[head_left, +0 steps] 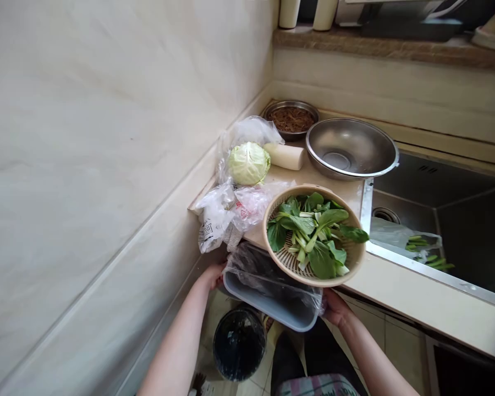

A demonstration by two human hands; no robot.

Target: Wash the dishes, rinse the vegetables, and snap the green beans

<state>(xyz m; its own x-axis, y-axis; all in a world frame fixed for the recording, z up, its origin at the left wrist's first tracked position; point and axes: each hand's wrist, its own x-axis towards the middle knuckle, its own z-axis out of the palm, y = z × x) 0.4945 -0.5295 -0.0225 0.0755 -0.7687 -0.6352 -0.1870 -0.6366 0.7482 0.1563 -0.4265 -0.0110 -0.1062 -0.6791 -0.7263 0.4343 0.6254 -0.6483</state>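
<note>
Both my hands hold a grey bin (268, 303) lined with a clear plastic bag, just below the counter's edge. My left hand (212, 274) grips its left end. At the bin's right end my right hand (334, 308) is closed on the rim. Directly above the bin, a beige strainer basket (352, 259) of leafy greens sits on the counter and overhangs its front edge.
On the counter (416, 300) lie crumpled plastic bags (225, 212), a cabbage (248, 163), a white radish (286, 155), an empty steel bowl (350, 147) and a steel bowl of brown strands (291, 117). The sink (457, 225) to the right holds green scraps. A dark round container (238, 344) stands on the floor.
</note>
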